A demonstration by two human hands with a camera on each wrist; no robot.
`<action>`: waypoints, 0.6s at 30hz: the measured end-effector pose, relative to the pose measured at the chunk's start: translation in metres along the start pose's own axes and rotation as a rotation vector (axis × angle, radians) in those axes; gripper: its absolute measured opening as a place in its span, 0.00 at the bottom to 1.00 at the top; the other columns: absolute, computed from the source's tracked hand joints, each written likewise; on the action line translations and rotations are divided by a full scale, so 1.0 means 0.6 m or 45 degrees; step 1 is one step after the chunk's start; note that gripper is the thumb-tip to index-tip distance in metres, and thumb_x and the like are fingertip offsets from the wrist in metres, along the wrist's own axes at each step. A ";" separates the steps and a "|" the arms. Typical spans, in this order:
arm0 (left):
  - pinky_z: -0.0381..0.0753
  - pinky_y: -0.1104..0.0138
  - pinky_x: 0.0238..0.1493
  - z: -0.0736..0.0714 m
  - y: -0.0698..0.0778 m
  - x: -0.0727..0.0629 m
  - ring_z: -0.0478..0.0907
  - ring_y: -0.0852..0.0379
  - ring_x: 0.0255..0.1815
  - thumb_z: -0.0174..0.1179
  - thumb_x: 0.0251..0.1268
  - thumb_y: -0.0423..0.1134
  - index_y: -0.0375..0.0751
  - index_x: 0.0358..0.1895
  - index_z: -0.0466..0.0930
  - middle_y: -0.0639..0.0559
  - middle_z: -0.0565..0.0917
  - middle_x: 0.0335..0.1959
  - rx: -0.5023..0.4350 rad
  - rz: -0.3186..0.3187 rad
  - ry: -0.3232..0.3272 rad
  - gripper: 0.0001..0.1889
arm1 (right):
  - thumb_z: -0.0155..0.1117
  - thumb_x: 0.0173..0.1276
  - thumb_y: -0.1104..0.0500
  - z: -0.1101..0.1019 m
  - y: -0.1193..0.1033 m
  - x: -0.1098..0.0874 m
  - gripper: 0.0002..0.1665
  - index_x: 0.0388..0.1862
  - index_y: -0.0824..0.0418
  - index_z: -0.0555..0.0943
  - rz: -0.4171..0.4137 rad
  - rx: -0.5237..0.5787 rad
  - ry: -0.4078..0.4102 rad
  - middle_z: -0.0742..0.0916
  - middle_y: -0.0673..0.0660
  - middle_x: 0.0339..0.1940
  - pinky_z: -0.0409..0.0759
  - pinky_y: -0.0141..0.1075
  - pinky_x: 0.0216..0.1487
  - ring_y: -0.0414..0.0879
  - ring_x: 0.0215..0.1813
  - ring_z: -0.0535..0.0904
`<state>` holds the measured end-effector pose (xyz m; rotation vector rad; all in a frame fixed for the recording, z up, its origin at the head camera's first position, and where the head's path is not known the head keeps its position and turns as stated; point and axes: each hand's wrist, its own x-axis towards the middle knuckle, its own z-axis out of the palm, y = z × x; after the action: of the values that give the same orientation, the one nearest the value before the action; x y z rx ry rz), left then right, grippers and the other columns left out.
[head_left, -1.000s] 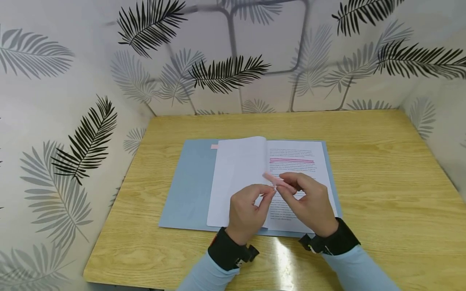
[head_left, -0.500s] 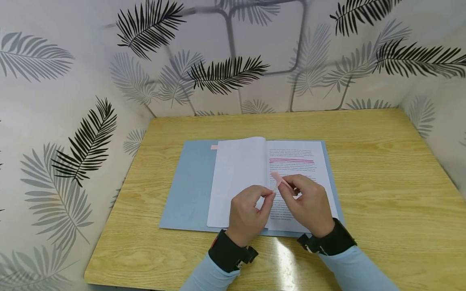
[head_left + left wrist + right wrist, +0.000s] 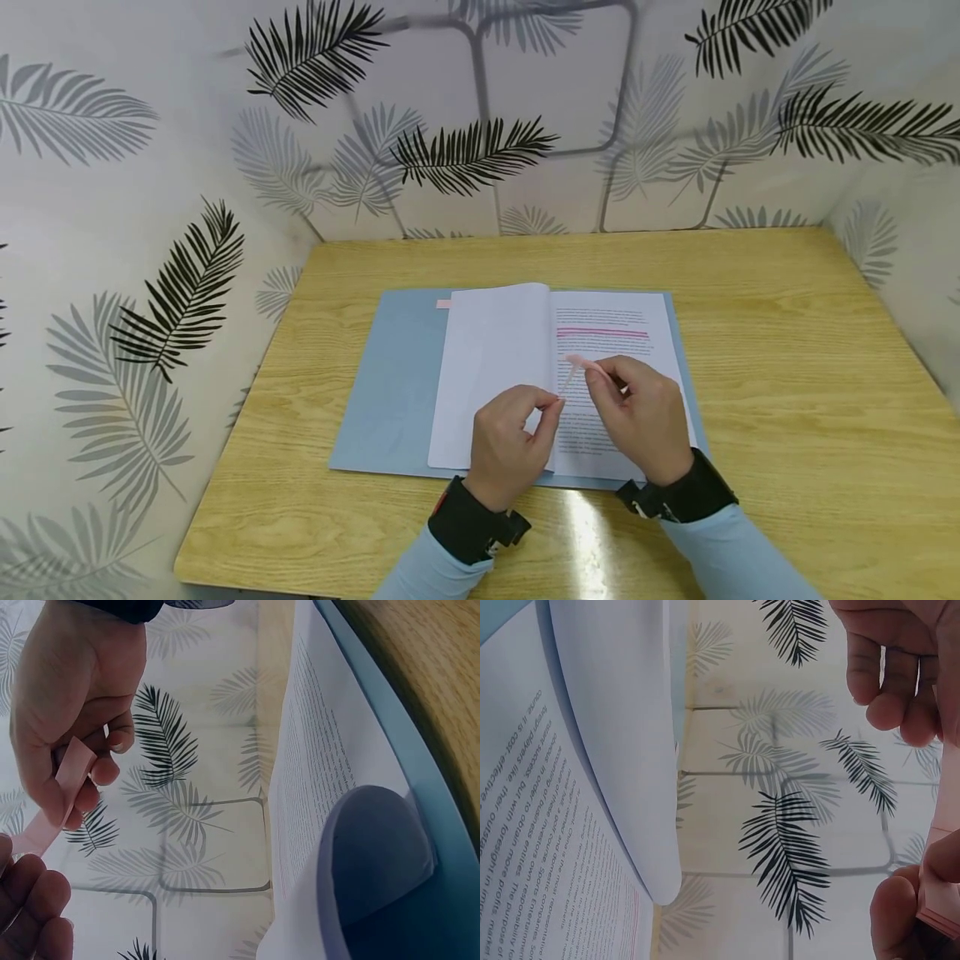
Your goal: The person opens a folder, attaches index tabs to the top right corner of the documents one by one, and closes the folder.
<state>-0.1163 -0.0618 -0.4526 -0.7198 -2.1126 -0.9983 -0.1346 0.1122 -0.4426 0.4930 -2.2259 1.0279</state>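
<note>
My left hand point(image 3: 513, 442) pinches the lower end of a thin pink sticky strip point(image 3: 570, 380) between thumb and index finger. Over the right page, my right hand point(image 3: 641, 408) holds a small pad of pink sticky notes point(image 3: 587, 363) in its fingertips. The strip stretches from the pad to my left fingertips, and the two hands are apart. Stacked layers of the pad point(image 3: 939, 919) show in the right wrist view. Below both hands lies an open document point(image 3: 611, 329) of printed pages, with a pink highlighted line, in a light blue folder point(image 3: 382, 392).
A turned-over white page point(image 3: 491, 358) covers the document's left side, its edge curling up in the left wrist view. A pink tab point(image 3: 443, 304) sticks out at its upper left. The wooden table point(image 3: 810, 375) meets leaf-patterned walls point(image 3: 540, 83) at the back and sides.
The pad in my right hand has turned and shifted slightly up and right, away from my left fingertips. More of the strip shows between the hands. My left hand has barely moved.
</note>
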 end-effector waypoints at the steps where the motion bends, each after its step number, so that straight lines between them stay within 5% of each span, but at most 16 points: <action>1: 0.79 0.74 0.35 0.000 0.000 0.000 0.82 0.61 0.30 0.65 0.59 0.31 0.41 0.30 0.82 0.53 0.84 0.26 0.000 0.001 0.000 0.03 | 0.66 0.62 0.64 0.000 0.002 0.000 0.04 0.28 0.64 0.83 0.007 0.001 0.006 0.80 0.50 0.20 0.64 0.29 0.20 0.38 0.20 0.68; 6: 0.80 0.73 0.36 -0.004 0.002 0.000 0.82 0.61 0.31 0.65 0.60 0.32 0.42 0.30 0.81 0.53 0.84 0.26 -0.010 -0.001 0.001 0.03 | 0.64 0.64 0.63 -0.002 0.016 -0.001 0.07 0.27 0.64 0.83 0.028 -0.020 0.028 0.80 0.51 0.19 0.63 0.28 0.21 0.39 0.20 0.68; 12: 0.79 0.73 0.34 -0.009 0.000 -0.004 0.82 0.61 0.30 0.64 0.61 0.32 0.41 0.30 0.81 0.53 0.84 0.26 -0.038 -0.026 0.015 0.03 | 0.63 0.67 0.58 -0.016 0.036 -0.002 0.11 0.27 0.63 0.82 0.186 -0.102 0.024 0.76 0.51 0.16 0.61 0.29 0.21 0.42 0.20 0.67; 18: 0.78 0.73 0.31 -0.016 -0.008 -0.013 0.80 0.62 0.28 0.65 0.60 0.31 0.41 0.30 0.82 0.54 0.83 0.26 -0.037 -0.060 0.030 0.03 | 0.59 0.71 0.53 -0.045 0.081 -0.003 0.16 0.43 0.66 0.81 0.461 -0.083 -0.197 0.80 0.54 0.22 0.69 0.31 0.22 0.46 0.24 0.74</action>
<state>-0.1117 -0.0739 -0.4561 -0.6718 -2.1080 -1.0595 -0.1501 0.1634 -0.4569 0.1449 -2.5398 1.1232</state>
